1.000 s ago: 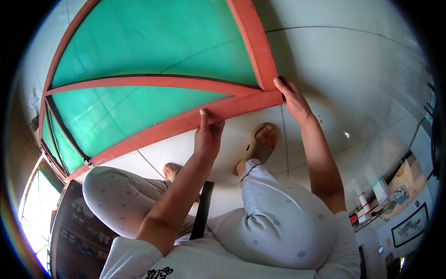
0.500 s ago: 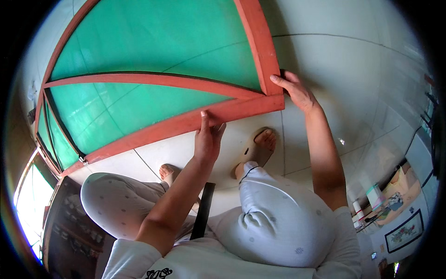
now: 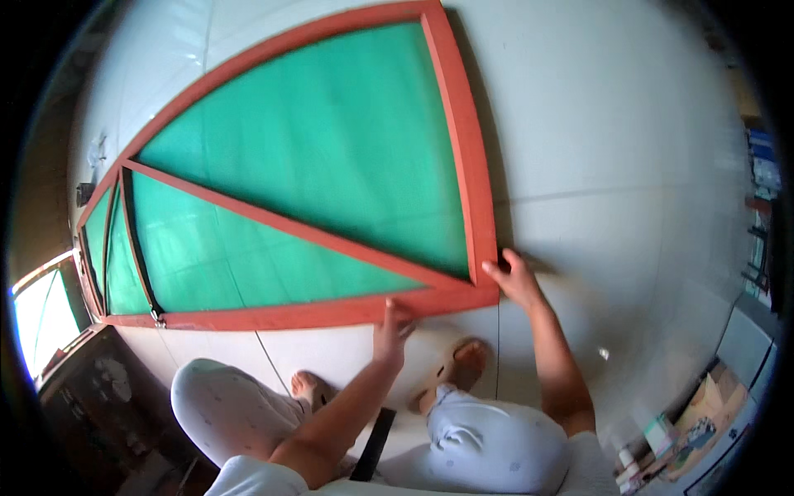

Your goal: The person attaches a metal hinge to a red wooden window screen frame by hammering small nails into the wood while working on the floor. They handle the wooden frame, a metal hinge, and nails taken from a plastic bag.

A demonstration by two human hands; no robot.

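A large screen door (image 3: 331, 317) with a red wooden frame lies over the pale floor in front of me. Green mesh (image 3: 331, 132) fills it, and a red diagonal brace (image 3: 285, 221) runs to its near right corner. My right hand (image 3: 523, 285) grips that corner from the outer side, thumb on top, the other fingers partly hidden by the edge. At the near rail, my left hand (image 3: 390, 337) holds the wood with one digit on top; some fingertips are hidden. A small metal fitting (image 3: 158, 317) sits on the near rail's left part.
My sandalled feet (image 3: 470, 364) stand just below the near rail. A dark cabinet (image 3: 91, 397) is at lower left, near a bright opening (image 3: 45, 318). A desk with papers and small items (image 3: 695, 426) stands at lower right. A dark strap (image 3: 374, 442) hangs between my legs.
The view has tilted up, so the door and hands appear lower and the door's far edge shows. Both hands stay at the same places on the frame.
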